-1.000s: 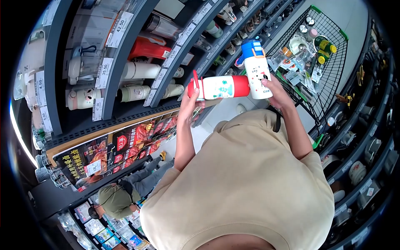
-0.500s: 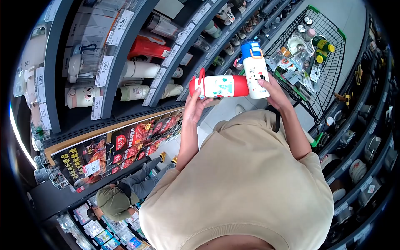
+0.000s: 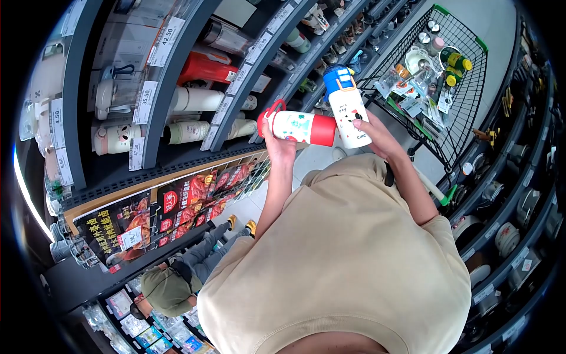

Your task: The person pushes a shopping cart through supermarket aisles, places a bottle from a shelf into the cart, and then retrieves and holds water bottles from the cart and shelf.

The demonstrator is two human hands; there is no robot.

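My left hand (image 3: 279, 144) is closed around the lid end of a red-and-white water bottle (image 3: 300, 127), which lies sideways with its red loop toward the shelf. Printed coloured figures cover its white middle, and the base is red. In my right hand (image 3: 375, 133) is a white water bottle with a blue lid (image 3: 349, 115), tilted slightly left, its lid up in the view. An orange catch shows on that lid, and dark spots and lettering mark the body. The red base sits right beside the white bottle; whether they touch I cannot tell.
Shelves with price labels (image 3: 145, 102) hold more bottles (image 3: 197, 99) at the left. A black wire shopping cart (image 3: 471, 88) with goods stands at the upper right. Cookware shelves (image 3: 507, 239) run along the right. Another person (image 3: 171, 289) is at the lower left, near posters (image 3: 177, 203).
Both bottles have shifted left in the view. The blue-lidded bottle now leans left, and the red-and-white one has tipped, its base lower. The other person has moved slightly right.
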